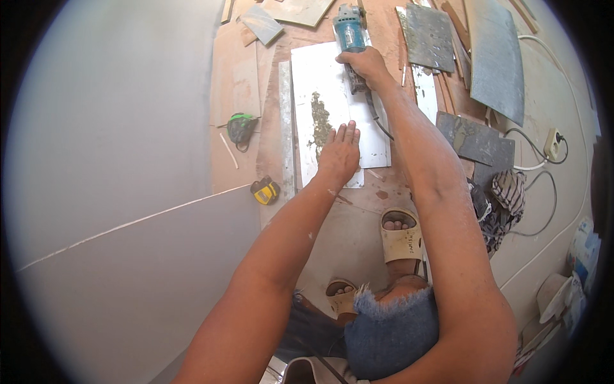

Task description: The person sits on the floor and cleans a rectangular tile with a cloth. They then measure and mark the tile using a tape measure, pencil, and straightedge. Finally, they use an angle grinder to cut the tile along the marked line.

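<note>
My right hand [369, 67] is wrapped round the body of a teal angle grinder [350, 31] at the far end of a white tile [313, 67]. The grinder's disc cannot be made out from here. A dark cord [378, 120] runs back from it under my right forearm. Flat on the tile lies my left hand [341, 151], fingers stretched out and holding nothing, beside a rough patch of dried mortar [319, 121]. Along the tile's left edge lies a long grey metal straightedge [286, 128].
Left of the straightedge lie a green-and-black tape measure [241, 130] and a yellow-and-black one [265, 191]. Grey tile pieces [430, 37] and a large slab [495, 57] lie right. A power socket [552, 144] with cables and striped cloth [509, 192] are at the right; my sandalled foot [401, 237] is near.
</note>
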